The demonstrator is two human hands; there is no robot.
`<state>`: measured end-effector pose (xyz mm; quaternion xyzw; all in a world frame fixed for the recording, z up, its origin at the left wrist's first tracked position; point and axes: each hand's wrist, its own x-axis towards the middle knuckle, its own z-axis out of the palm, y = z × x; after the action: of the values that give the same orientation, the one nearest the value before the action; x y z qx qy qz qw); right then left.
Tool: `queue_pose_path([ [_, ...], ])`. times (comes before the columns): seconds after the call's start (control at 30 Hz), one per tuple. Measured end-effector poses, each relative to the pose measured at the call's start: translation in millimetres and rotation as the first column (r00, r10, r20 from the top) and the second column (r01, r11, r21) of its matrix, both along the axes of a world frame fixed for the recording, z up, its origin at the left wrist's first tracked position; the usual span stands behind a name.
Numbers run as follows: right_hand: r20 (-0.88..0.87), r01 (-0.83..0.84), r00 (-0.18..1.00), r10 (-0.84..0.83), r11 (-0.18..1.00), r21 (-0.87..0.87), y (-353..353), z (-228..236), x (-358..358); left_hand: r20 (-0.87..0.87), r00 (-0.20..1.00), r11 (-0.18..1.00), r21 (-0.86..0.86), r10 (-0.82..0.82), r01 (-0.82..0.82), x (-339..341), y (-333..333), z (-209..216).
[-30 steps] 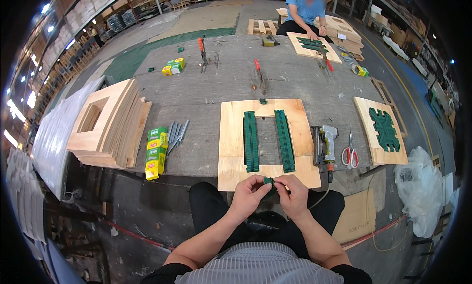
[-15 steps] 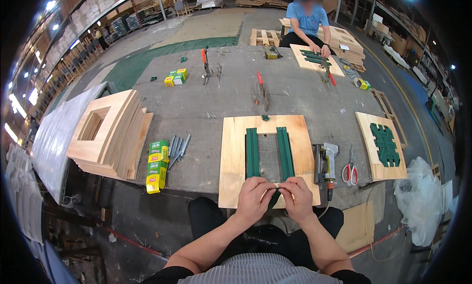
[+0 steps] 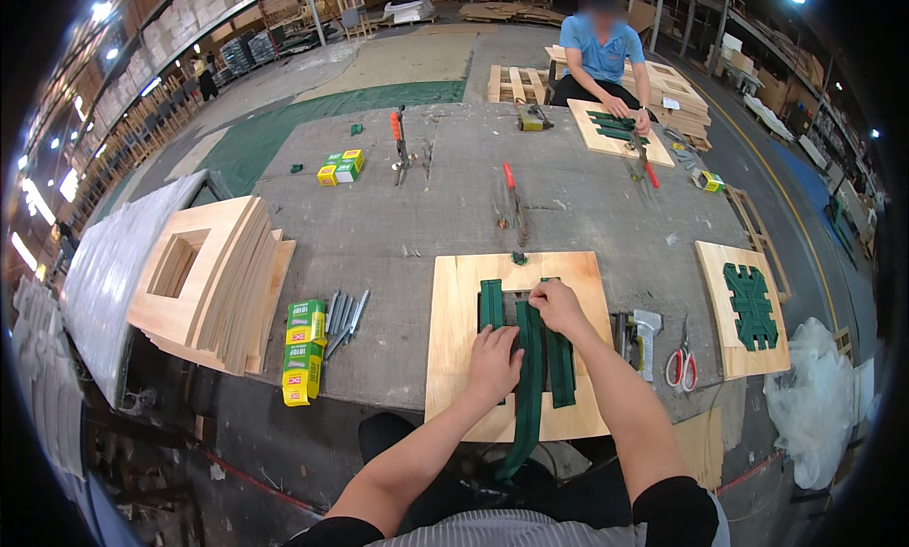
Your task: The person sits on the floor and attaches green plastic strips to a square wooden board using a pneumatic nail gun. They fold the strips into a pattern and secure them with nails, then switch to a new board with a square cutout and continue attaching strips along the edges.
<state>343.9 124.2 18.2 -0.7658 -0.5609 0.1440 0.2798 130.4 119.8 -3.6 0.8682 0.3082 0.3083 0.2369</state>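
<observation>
A wooden frame (image 3: 454, 348) with a central opening lies on the table in front of me. Two green webbing straps run lengthwise across its opening, the left strap (image 3: 491, 305) and the right strap (image 3: 561, 372). Between them a longer green strap (image 3: 528, 395) hangs over the frame's near edge toward my lap. My right hand (image 3: 561, 310) pinches this middle strap's far end near the opening's far side. My left hand (image 3: 494, 362) lies over the left strap, fingers stretched out against the middle strap's edge.
Right of the frame lie a staple gun (image 3: 648, 343), red-handled scissors (image 3: 681, 362) and a finished webbed frame (image 3: 710, 310). Left are staple boxes (image 3: 303, 353), staple strips (image 3: 346, 315) and stacked frames (image 3: 218, 291). Red-handled pliers (image 3: 514, 201) lie beyond. A co-worker (image 3: 606, 59) handles another frame across the table.
Both hands have moved from the frame's near edge farther over its opening. The middle strap, earlier bunched between my fingers, now stretches lengthwise between the other two. The right hand reached farthest.
</observation>
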Motion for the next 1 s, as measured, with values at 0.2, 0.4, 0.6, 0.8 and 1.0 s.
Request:
queue_pose_path([
  [0.2,0.034,0.167,0.986,-0.166,0.985,-0.045,49,-17,23,-0.07,0.997,1.0,0.021,-0.021,0.023,16,14,-8],
  [0.4,0.026,0.14,0.99,-0.138,0.983,-0.119,61,-13,16,-0.142,0.99,0.991,0.132,0.003,0.016,40,53,-14],
  [0.6,0.008,0.172,0.985,-0.173,0.976,-0.132,59,-14,13,-0.297,0.954,0.988,0.152,0.042,0.004,56,67,-22],
  [0.8,-0.054,0.202,0.975,-0.217,0.959,-0.198,68,-16,17,-0.369,0.926,0.985,0.174,0.081,-0.017,55,67,-24],
  [1.0,-0.47,0.249,0.835,-0.287,0.958,-0.143,47,-8,38,-0.393,0.917,0.984,0.18,0.069,0.003,61,63,-18],
])
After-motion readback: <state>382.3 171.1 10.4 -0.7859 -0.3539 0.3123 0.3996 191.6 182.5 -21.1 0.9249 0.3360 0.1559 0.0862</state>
